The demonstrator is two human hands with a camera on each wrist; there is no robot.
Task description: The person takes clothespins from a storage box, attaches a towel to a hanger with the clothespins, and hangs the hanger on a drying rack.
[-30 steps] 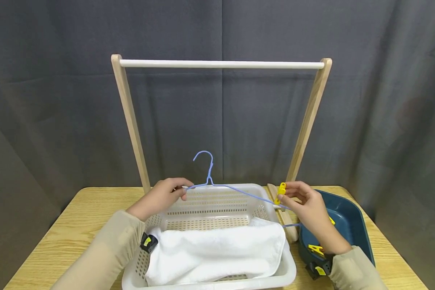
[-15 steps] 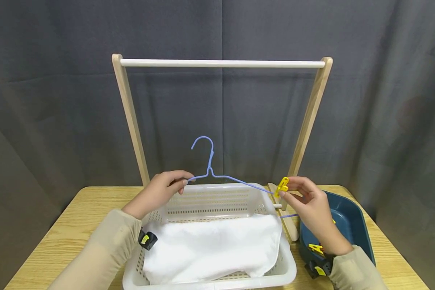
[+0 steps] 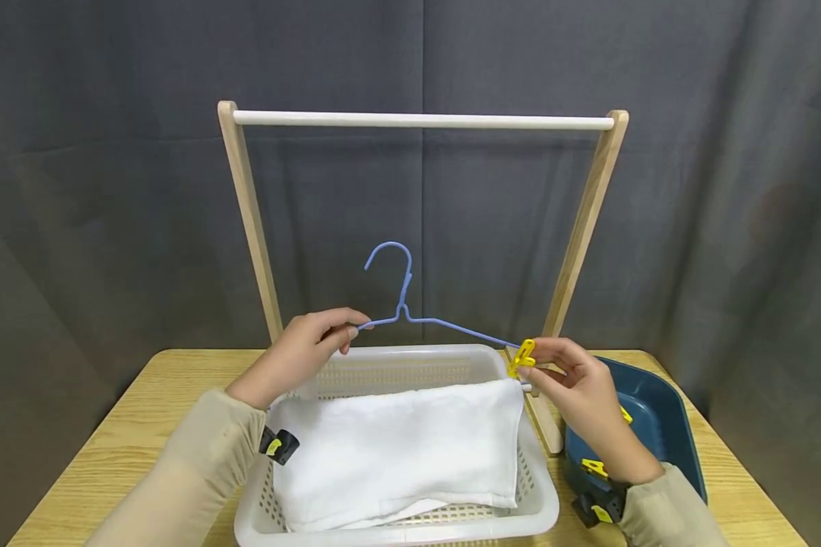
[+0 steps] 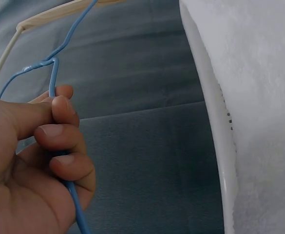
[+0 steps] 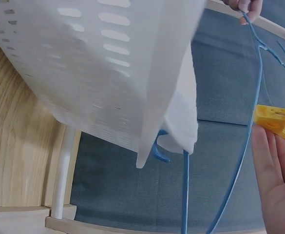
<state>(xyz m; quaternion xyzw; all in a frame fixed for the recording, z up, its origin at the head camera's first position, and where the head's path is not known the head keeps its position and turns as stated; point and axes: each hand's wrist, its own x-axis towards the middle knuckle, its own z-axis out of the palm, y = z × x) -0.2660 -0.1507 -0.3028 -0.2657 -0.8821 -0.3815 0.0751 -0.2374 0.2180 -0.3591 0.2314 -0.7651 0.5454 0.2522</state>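
My left hand [image 3: 308, 349] grips the left shoulder of a blue wire clothes hanger [image 3: 408, 281], its fingers curled round the wire in the left wrist view. The hanger's hook points up. Between the thumb and fingers of my right hand [image 3: 581, 387] is a yellow clothespin [image 3: 522, 358], held right at the hanger's right shoulder. The right wrist view has the clothespin [image 5: 274, 117] close against the blue wire. A white towel [image 3: 397, 448] hangs folded over the hanger's lower bar, which it mostly hides, and reaches down into the basket.
A white perforated basket [image 3: 547, 509] stands under the towel. Behind it rises a wooden rack with a white rod [image 3: 417, 120]. To the right, a dark blue bin [image 3: 646, 410] holds several yellow clothespins. The wooden table [image 3: 137, 425] extends on both sides.
The hanger has risen, bringing the towel's top edge up with it. My right hand has moved slightly left and turned the clothespin at the hanger's right shoulder.
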